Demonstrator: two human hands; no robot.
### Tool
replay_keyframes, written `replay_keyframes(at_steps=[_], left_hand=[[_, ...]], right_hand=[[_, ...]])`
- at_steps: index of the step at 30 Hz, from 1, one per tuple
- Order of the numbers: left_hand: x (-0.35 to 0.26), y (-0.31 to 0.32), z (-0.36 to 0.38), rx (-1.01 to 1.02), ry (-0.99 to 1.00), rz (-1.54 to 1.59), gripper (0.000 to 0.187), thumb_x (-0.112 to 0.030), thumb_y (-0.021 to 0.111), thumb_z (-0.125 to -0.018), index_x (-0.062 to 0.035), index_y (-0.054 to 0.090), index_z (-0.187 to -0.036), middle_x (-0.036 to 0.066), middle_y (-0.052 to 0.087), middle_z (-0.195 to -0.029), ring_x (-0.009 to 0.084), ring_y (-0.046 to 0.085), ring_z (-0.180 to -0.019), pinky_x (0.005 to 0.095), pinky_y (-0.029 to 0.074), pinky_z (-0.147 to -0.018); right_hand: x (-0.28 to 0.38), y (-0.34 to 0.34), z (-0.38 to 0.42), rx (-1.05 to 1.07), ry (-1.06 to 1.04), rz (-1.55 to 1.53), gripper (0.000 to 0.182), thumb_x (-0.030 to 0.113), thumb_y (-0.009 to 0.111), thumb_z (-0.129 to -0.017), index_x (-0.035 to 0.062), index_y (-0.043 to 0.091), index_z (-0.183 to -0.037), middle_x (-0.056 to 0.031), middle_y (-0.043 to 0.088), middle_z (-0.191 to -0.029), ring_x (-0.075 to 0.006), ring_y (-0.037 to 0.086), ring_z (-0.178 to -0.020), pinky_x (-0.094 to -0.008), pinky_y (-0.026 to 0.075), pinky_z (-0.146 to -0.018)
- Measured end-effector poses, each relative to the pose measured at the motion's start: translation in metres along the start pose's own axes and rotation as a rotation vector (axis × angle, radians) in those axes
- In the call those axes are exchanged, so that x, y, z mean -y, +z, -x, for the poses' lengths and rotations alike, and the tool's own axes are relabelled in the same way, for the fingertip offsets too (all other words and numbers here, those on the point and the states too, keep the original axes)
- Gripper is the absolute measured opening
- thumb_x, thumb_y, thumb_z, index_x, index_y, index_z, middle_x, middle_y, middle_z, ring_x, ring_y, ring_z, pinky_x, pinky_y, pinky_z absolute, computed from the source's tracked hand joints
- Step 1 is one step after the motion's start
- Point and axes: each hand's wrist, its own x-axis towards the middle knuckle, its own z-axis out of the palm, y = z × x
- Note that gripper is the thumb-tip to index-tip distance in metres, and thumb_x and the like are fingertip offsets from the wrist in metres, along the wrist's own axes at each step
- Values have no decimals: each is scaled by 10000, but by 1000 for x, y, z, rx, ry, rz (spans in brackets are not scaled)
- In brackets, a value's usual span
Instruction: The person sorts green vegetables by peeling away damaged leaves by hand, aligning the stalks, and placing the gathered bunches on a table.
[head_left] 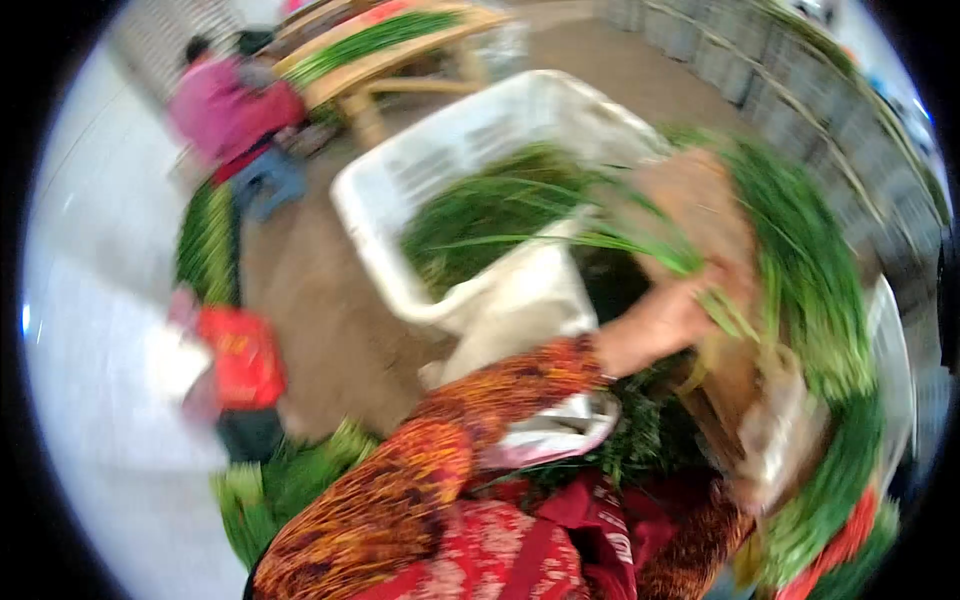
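My left hand (665,322), at the end of an orange-and-black patterned sleeve, is closed around a few long green chives (640,243) over a brown board (715,215). The stalks fan out leftward toward a white plastic crate (385,255). Lower right, my right hand (775,440) is smeared by motion near the board's front end; its fingers cannot be made out. A thick pile of chives (805,260) lies along the board's right side. Loose green leaves (500,205) fill part of the crate, and a pale cloth (535,290) hangs over its near edge.
At the upper left a person (225,110) sits beside a wooden bench (400,50) bearing chives. A red bag (242,355) stands at the left. Bundles of greens (300,490) lie on the floor at the lower left. Grey containers (730,60) line the upper right.
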Motion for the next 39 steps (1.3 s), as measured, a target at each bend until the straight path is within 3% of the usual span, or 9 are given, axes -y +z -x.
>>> replay_keyframes(at_steps=[1,4,8,18,20,23,28,32,39], left_hand=[[13,-2,-3,49,-5,49,223,-216,513,-863,-80,481,-1036,79,563,-1034,216,548,-969,377,454,-851],[29,17,0,-43,-100,114,144,-187,515,-865,-136,487,-997,41,568,-1055,213,569,-948,392,483,-778],[37,17,-2,-27,-108,59,155,-179,511,-867,-140,470,-1011,40,564,-1067,216,573,-939,395,490,-746],[13,22,22,94,-279,-415,181,-200,463,-884,-72,454,-1013,77,579,-893,191,578,-841,336,490,-718],[3,28,33,103,-262,-444,195,-205,456,-886,-46,481,-997,72,575,-881,185,572,-826,329,483,-722],[-8,3,38,369,23,-1006,241,-225,481,-874,-25,498,-1007,65,572,-902,167,570,-830,316,480,-738],[-31,33,39,-173,-333,-527,202,-175,494,-882,-50,471,-1039,48,551,-869,161,567,-805,396,491,-802],[-18,22,31,-154,-327,-476,172,-190,472,-894,-68,472,-1015,10,503,-786,126,541,-682,405,498,-798],[37,15,11,-202,-353,-519,234,-219,578,-839,-66,491,-992,-19,503,-810,56,482,-627,283,504,-650]], right_hand=[[1,-1,7,17,65,-242,218,155,560,-814,54,564,-1007,-28,583,-785,-147,507,-625,-247,409,-569],[-56,-18,-21,50,-57,-67,231,113,530,-816,19,528,-1027,-22,555,-801,-129,478,-611,-208,385,-559],[-68,-1,-37,77,-224,85,245,188,460,-878,45,522,-1068,-47,552,-807,-99,491,-631,-223,397,-533],[-59,8,-42,264,-102,-17,252,160,442,-882,21,522,-1076,-56,583,-887,-135,536,-733,-266,448,-625],[-56,12,-45,304,-95,-29,253,155,439,-882,17,522,-1077,-58,590,-903,-143,545,-754,-275,458,-643],[-39,13,-38,211,-166,43,255,174,479,-868,16,541,-1058,-69,600,-882,-143,551,-743,-276,460,-639],[3,8,5,-11,-108,139,266,206,545,-843,16,573,-1026,-86,618,-848,-143,562,-726,-277,465,-631],[-22,3,2,148,-19,-368,203,223,571,-843,37,617,-912,-2,566,-676,-57,478,-562,-181,391,-493],[-10,3,37,209,-69,-460,167,179,554,-860,19,578,-899,27,534,-665,-34,436,-532,-164,348,-470]])
